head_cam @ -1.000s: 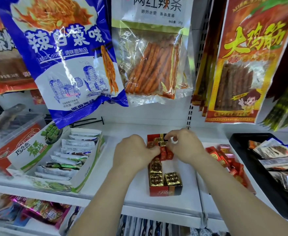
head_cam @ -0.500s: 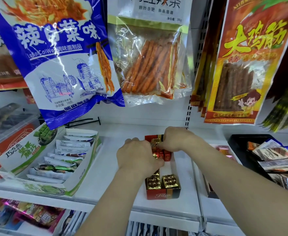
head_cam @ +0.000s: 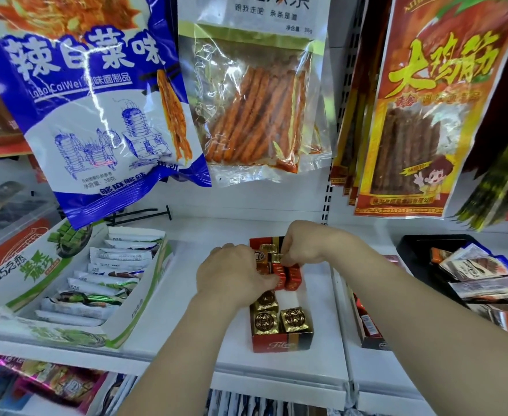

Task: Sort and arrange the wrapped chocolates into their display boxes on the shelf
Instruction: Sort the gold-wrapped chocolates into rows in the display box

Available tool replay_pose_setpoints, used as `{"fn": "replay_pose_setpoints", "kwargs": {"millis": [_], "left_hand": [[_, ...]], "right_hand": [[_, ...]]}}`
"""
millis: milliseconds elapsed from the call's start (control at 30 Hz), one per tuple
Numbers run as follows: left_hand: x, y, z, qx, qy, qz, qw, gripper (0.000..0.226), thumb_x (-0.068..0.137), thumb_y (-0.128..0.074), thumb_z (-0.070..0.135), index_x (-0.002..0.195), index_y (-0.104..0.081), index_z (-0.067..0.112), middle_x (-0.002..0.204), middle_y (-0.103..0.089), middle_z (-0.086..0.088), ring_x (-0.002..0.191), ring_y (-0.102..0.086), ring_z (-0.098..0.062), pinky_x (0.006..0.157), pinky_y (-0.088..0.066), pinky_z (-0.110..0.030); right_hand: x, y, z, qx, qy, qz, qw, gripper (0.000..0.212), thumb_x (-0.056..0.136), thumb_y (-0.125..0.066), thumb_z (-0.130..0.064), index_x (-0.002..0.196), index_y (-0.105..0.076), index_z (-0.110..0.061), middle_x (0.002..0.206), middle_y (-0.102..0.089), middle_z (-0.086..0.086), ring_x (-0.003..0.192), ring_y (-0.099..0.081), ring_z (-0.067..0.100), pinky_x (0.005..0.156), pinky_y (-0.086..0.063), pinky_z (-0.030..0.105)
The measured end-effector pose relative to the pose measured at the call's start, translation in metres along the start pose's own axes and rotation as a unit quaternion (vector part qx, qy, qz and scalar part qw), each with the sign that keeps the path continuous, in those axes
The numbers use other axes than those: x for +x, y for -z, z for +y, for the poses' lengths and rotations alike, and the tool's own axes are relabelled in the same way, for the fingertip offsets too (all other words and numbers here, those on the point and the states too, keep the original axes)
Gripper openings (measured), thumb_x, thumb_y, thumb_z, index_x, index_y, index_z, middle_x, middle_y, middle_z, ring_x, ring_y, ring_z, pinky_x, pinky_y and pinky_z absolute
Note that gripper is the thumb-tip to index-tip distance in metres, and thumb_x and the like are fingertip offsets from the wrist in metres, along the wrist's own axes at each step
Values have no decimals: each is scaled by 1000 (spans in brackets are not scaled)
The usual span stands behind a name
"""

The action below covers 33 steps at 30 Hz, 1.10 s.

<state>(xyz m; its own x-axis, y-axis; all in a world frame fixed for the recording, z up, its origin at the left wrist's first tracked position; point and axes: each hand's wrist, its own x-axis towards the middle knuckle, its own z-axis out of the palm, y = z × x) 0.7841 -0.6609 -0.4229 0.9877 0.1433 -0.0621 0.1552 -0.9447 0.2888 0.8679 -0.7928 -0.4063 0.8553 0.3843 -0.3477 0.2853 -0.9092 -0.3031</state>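
A narrow red and black display box (head_cam: 281,343) stands on the white shelf, its front holding gold-wrapped chocolates (head_cam: 294,319). Red-wrapped chocolates (head_cam: 293,277) lie in its middle, and more gold ones (head_cam: 266,250) at the back. My left hand (head_cam: 231,276) is over the box's left side, fingers curled onto a red chocolate. My right hand (head_cam: 305,243) reaches from the right and pinches a gold chocolate at the back of the box. A second box (head_cam: 366,325) stands to the right, mostly hidden behind my right forearm.
A green and white box of wrapped bars (head_cam: 96,283) sits to the left. A black tray (head_cam: 414,250) with orange and white packets is at the right. Hanging snack bags (head_cam: 102,100) dangle low over the shelf. The shelf's front edge (head_cam: 276,382) is near.
Both hands have stayed in the box's back half, shifting chocolates. My right hand has moved a little left and back. The view has shifted slightly.
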Motion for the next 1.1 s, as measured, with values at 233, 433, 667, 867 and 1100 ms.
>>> {"fn": "replay_pose_setpoints", "kwargs": {"millis": [233,433,667,867,1100], "left_hand": [[-6,-1,-7,-90,-132,-22,987,18,81,-65,53,92,-72,40,93,-41,11,103,-36,-12,82,-34,-23],[-9,0,-10,-78,-140,-68,985,15,82,-66,46,94,-71,39,102,-41,6,104,-31,-12,90,-35,-24],[-9,3,-13,-140,-143,-32,979,11,84,-66,41,94,-71,42,101,-48,5,105,-39,-15,87,-36,-24],[-14,15,-15,-197,-74,124,970,18,91,-59,23,97,-72,32,94,-57,11,91,-52,-14,77,-40,-24],[-21,12,-18,-155,-89,97,979,20,90,-58,23,99,-72,34,101,-56,9,99,-50,-12,81,-39,-23]], "right_hand": [[3,-12,-1,6,-22,57,998,28,77,-70,-27,100,-71,-12,99,-71,5,91,-66,20,83,-57,36],[-10,-15,10,85,1,160,983,15,85,-65,-26,94,-72,-16,97,-69,-1,91,-63,17,79,-53,31],[-45,-13,15,338,42,220,914,6,90,-64,-14,93,-70,-14,70,-62,-7,66,-56,5,55,-38,10],[-71,-42,6,242,29,187,952,10,86,-70,-18,96,-71,-18,86,-68,-3,83,-64,12,77,-50,22],[-75,-48,4,51,39,168,984,16,86,-67,-35,97,-75,-25,112,-55,7,113,-44,26,98,-42,36]]}}
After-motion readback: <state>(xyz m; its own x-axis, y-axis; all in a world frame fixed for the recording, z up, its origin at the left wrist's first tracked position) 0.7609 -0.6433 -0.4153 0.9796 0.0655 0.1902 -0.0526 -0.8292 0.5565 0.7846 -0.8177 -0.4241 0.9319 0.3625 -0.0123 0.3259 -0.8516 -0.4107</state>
